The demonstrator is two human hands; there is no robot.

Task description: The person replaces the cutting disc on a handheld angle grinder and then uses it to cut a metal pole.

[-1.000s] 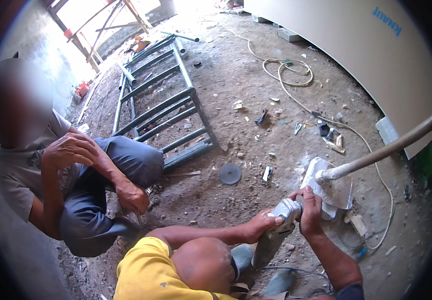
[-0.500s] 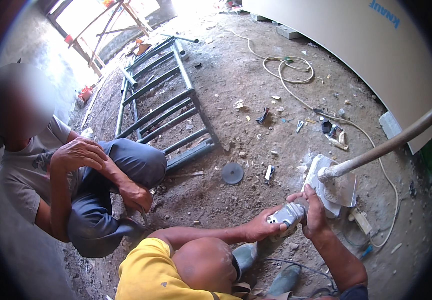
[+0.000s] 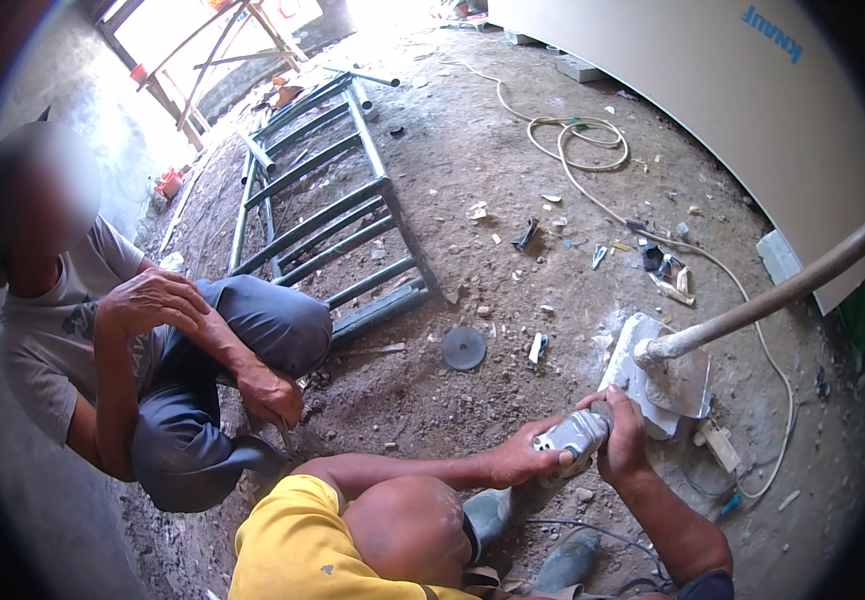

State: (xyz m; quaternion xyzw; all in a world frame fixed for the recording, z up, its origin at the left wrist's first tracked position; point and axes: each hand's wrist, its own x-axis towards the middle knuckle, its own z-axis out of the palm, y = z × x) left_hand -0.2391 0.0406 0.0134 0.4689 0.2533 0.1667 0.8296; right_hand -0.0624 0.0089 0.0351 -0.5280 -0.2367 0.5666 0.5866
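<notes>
One grinder (image 3: 574, 432); left fingers (image 3: 556, 459) gripping its body, right fingers (image 3: 622, 408) gripping head end.

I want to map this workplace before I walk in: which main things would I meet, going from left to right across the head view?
Crouching co-worker in grey shirt → dark grinder disc → left hand → angle grinder → right hand → white extension socket.
</notes>
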